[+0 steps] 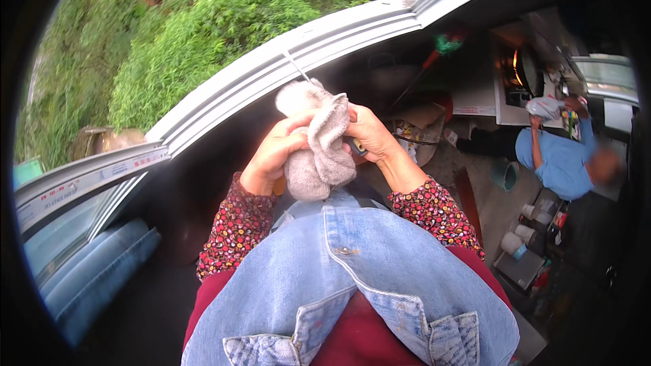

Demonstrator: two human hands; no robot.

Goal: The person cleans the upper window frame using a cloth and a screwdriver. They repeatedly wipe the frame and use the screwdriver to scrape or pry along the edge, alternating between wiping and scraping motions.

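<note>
Looking out on green shrubs past a white window frame; looking in, at right, on a dim room with a grey floor. Wearing a denim garment over dark red.

Gripping a bunched pinkish-grey cloth in front of the body, near the frame: closing the left hand around its left side, closing the right hand at its upper right. Seeing a small dark-and-yellow item by the right fingers, partly hidden. Observing a thin pale rod sticking out above the cloth; not making out its lower end.

Containers: noting a greenish bucket on the floor, without making out its contents. Logging a whitish bag in the hands of a person in a blue shirt, contents unreadable. Counting several pale tubs near a dark box, insides too small to tell. Noting a dark round pan beside an orange glow.
</note>
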